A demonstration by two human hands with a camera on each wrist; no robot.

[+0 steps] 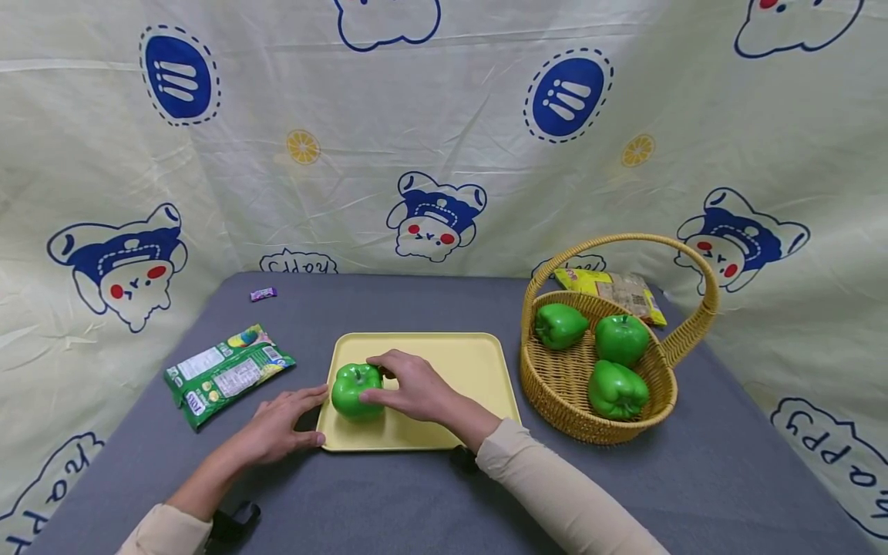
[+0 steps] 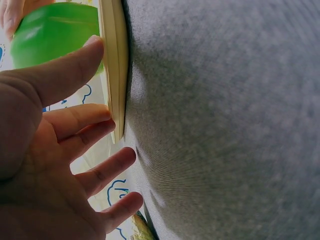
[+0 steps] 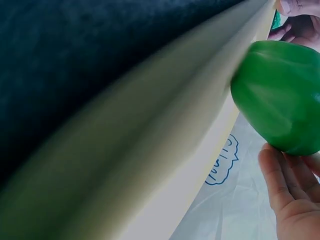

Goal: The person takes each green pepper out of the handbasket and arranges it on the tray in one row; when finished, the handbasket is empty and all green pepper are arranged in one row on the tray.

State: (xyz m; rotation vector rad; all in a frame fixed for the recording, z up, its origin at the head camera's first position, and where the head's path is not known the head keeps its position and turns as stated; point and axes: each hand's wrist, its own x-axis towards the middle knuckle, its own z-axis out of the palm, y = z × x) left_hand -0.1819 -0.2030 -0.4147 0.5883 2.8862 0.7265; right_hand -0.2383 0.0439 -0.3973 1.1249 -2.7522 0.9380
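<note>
A glossy green bell pepper (image 1: 355, 397), plump and lobed with a stubby stem, sat at the left end of a smooth, pale-yellow tray (image 1: 458, 378) with rounded corners and a low raised rim. The right hand (image 1: 416, 388) pinched the pepper between thumb and fingers. The left hand (image 1: 280, 424) was spread, its thumb and forefinger touching the tray's left edge. Grey fabric with a fine ribbed texture covered the surface (image 1: 388, 509).

Right of the tray stood a woven, straw-coloured basket (image 1: 555, 412) with a tall arched handle, holding three shiny green peppers (image 1: 620, 339). Behind it lay a yellow packet (image 1: 627, 294) with a see-through section.

To the left, a flat green packet (image 1: 229, 378) showed pale printed panels and barcode-like patches, too small to read; a little purple wrapper (image 1: 263, 294) lay beyond. The creased backdrop (image 1: 333, 212) bore capped cartoon faces, orange slices and upside-down lettering.
</note>
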